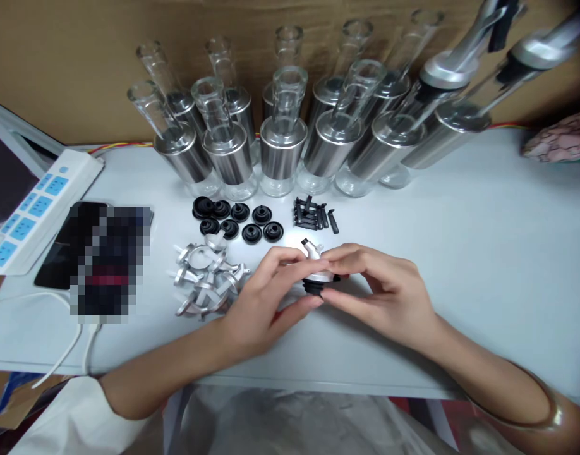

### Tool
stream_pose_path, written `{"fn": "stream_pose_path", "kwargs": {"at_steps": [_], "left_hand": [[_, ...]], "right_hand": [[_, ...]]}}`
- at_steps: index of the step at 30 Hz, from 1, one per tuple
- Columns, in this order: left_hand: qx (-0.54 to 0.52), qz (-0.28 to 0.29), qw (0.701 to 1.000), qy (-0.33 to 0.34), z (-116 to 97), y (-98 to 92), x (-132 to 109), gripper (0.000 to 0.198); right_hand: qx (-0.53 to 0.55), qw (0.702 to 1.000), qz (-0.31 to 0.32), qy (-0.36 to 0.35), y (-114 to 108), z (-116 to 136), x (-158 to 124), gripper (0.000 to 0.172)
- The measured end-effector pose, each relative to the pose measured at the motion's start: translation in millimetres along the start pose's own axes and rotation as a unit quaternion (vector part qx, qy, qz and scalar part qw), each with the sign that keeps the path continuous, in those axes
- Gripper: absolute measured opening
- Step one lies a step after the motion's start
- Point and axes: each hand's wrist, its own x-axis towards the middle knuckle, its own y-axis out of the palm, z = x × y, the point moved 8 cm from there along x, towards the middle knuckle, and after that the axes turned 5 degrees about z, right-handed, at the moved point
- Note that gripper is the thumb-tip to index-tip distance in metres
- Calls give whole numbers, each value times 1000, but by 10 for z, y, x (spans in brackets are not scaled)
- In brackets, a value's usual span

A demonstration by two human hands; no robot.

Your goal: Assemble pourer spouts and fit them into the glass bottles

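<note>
Both hands meet at the middle of the table over one silver pourer cap point(315, 264) with a black rubber ring under it. My left hand point(264, 302) pinches the cap from the left, thumb below and fingers on top. From the right, my right hand point(382, 287) grips the same cap with its fingertips. To the left lies a pile of several silver pourer caps point(205, 278). Behind the hands sit several black rubber rings point(237, 220) and a small heap of black stoppers point(313, 215).
Several glass bottles with steel sleeves point(283, 142) stand in rows at the back of the white table point(484, 253); two at the right carry fitted pourers point(448, 66). A power strip point(38, 205), a phone point(88, 253) and white cables lie at the left.
</note>
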Motion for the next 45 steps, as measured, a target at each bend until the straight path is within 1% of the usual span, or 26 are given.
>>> {"fn": "stream_pose_path", "kwargs": {"at_steps": [3, 6, 9, 11, 13, 16, 18, 21, 25, 29, 35, 39, 41, 45], "left_hand": [[7, 2, 1000, -3, 37, 28, -16, 34], [5, 2, 1000, 17, 33, 52, -24, 32], [6, 2, 1000, 25, 12, 56, -24, 29], [12, 5, 1000, 17, 3, 51, -21, 29], [21, 10, 1000, 11, -16, 49, -18, 29], [24, 15, 1000, 11, -46, 53, -19, 33], [16, 14, 1000, 12, -58, 52, -21, 34], [5, 9, 1000, 8, -56, 39, -21, 33], [5, 17, 1000, -3, -41, 46, -15, 33], [-4, 22, 1000, -11, -30, 64, -16, 36], [-8, 25, 999, -22, -1, 68, -27, 35], [-6, 35, 999, -28, 24, 85, -32, 37], [-7, 36, 999, -25, 34, 94, -35, 34], [-3, 31, 999, -16, 40, 100, -37, 28]], "right_hand": [[-22, 999, 20, -15, -4, 21, 16, 15], [-47, 996, 60, -52, 0, 104, 47, 11], [-122, 985, 93, -78, -11, 124, 76, 6], [-201, 974, 86, -55, -57, 22, 94, 6], [-272, 960, 68, -11, -119, -135, 101, 11], [-331, 941, 52, 51, -180, -339, 90, 17], [-343, 936, 45, 70, -200, -393, 84, 19], [-354, 932, 34, 71, -217, -387, 83, 21], [-374, 922, 51, 83, -210, -436, 74, 23], [-375, 920, 44, 102, -257, -490, 66, 16], [-391, 901, 6, 188, -405, -576, 18, 6], [-420, 883, 6, 210, -427, -582, -9, 10], [-431, 875, 7, 220, -425, -576, -17, 11], [-435, 871, 10, 227, -397, -563, -17, 12]]}}
